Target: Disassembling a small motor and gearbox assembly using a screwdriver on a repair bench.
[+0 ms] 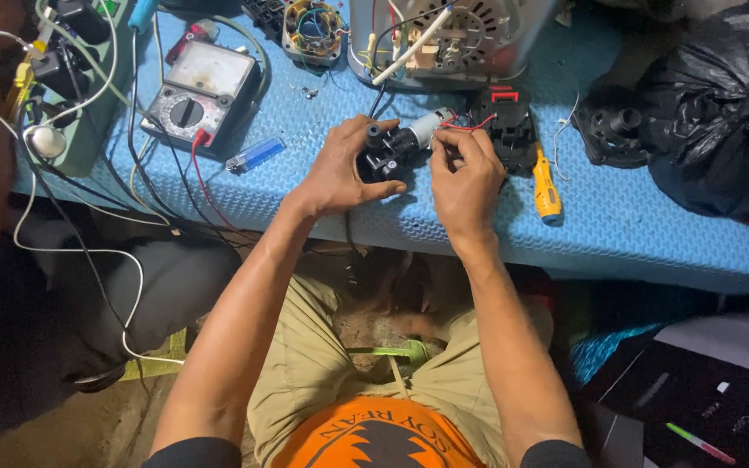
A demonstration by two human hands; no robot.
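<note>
The fingers of the right hand [465, 178] are pinched shut on thin red wires [470, 127] at the silver end of a small motor assembly [400, 146], a black plastic block with a short metal can. The left hand [340, 169] wraps the block from the other side, fingers curled closed around it, thumb on top by a round black stub. The assembly sits low over the front of the blue bench [635, 217], whose surface is a ribbed, woven-looking plastic sheet.

Judging by the loose wires and bare casing, the motor is stripped out and its leads are being handled; nothing is closed up again, so reassembly looks wholly undone.

Just right of the motor lies a black housing [506, 121] with red tabs, joined to it by the wires, and beside that a yellow-handled screwdriver [546, 192]. Behind the motor stands a grey metal appliance body [452, 39], vented and open, with white leads. Well left of the motor are an analogue multimeter [201, 91] with a dial and a translucent blue lighter [255, 154]. Far right, a crumpled black plastic bag [713, 104].
</note>
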